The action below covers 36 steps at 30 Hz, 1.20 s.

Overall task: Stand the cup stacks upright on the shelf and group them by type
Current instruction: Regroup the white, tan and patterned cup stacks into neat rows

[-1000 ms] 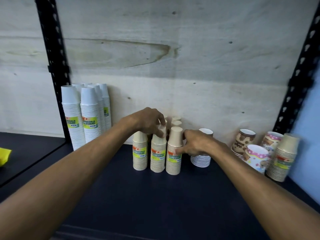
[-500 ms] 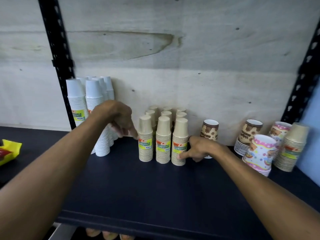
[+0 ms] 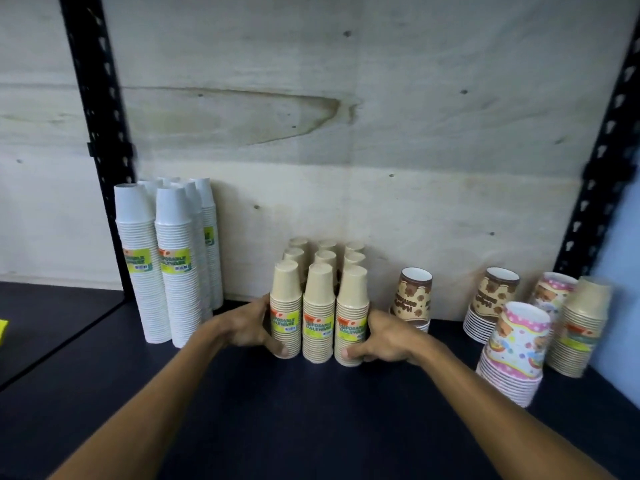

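Note:
Several beige cup stacks [image 3: 318, 317] stand upside down in a tight block at the middle of the dark shelf [image 3: 311, 420]. My left hand [image 3: 249, 323] presses against the block's left side and my right hand [image 3: 377, 336] against its right side, fingers wrapped on the front corner stacks. Tall white cup stacks [image 3: 166, 268] stand grouped at the left by the black post. To the right stand two brown patterned stacks [image 3: 414, 299] [image 3: 491, 303], two pink patterned stacks [image 3: 516, 351] [image 3: 552, 292] and one more beige stack [image 3: 581, 327].
A plywood back wall [image 3: 346, 133] closes the shelf behind the cups. Black slotted uprights [image 3: 100, 133] [image 3: 602, 168] stand at both sides. A yellow object [image 3: 2, 330] lies on the neighbouring shelf at the far left.
My left hand came down from near the white stacks to the left side of the beige block. My right hand shifted onto the block's right side. Both hands now squeeze the block.

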### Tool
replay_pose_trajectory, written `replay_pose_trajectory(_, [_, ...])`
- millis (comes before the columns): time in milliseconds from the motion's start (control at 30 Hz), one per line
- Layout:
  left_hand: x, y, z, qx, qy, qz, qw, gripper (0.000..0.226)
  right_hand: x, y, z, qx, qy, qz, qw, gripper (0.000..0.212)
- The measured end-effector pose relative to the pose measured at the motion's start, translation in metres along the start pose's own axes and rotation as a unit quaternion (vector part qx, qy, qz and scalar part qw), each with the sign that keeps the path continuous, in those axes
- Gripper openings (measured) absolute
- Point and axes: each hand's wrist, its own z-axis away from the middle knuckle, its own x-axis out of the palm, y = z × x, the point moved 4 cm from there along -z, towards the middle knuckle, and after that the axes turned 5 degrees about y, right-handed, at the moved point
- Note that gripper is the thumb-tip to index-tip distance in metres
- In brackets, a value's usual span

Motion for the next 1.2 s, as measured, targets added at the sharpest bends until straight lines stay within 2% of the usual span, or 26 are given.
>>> replay_pose_trajectory(333, [0.005, 0.005, -0.004, 0.001, -0.008, -0.032, 0.999, 0.1, 0.001, -0.004, 0.001, 0.021, -0.025, -0.062, 0.998, 0.078])
replay_pose_trajectory(400, [0.0, 0.005, -0.001, -0.008, -0.012, -0.074, 0.997, 0.106, -0.002, -0.007, 0.006, 0.019, -0.028, -0.042, 0.999, 0.08])
replay_pose_trajectory(467, [-0.013, 0.003, 0.001, -0.039, -0.007, -0.137, 0.99, 0.123, -0.01, -0.011, 0.012, 0.027, -0.035, -0.005, 0.999, 0.085])
replay_pose_trajectory(533, [-0.031, 0.002, 0.006, -0.079, 0.023, -0.196, 0.977, 0.131, -0.023, -0.02, 0.023, 0.042, -0.034, 0.039, 0.998, 0.079])
replay_pose_trajectory(633, [-0.044, 0.001, 0.012, -0.101, 0.038, -0.22, 0.97, 0.12, -0.056, -0.037, 0.042, 0.039, 0.007, 0.149, 0.988, 0.058])
replay_pose_trajectory(700, [-0.041, -0.005, 0.013, -0.097, 0.029, -0.225, 0.969, 0.114, -0.081, -0.042, 0.049, 0.024, 0.051, 0.202, 0.978, 0.055])
replay_pose_trajectory(800, [-0.026, -0.019, 0.011, -0.082, 0.033, -0.225, 0.97, 0.111, -0.119, -0.042, 0.057, 0.021, 0.107, 0.213, 0.971, 0.059])
replay_pose_trajectory(933, [-0.006, -0.03, 0.012, -0.092, 0.06, -0.251, 0.962, 0.083, -0.171, -0.035, 0.077, 0.023, 0.205, 0.212, 0.955, 0.051])
replay_pose_trajectory(1067, [-0.002, -0.041, 0.01, -0.081, 0.094, -0.28, 0.952, 0.063, -0.211, -0.007, 0.086, 0.069, 0.278, 0.248, 0.925, 0.045])
replay_pose_trajectory(1200, [0.01, -0.039, 0.009, -0.081, 0.123, -0.304, 0.941, 0.05, -0.23, 0.029, 0.097, 0.168, 0.295, 0.322, 0.884, 0.058])
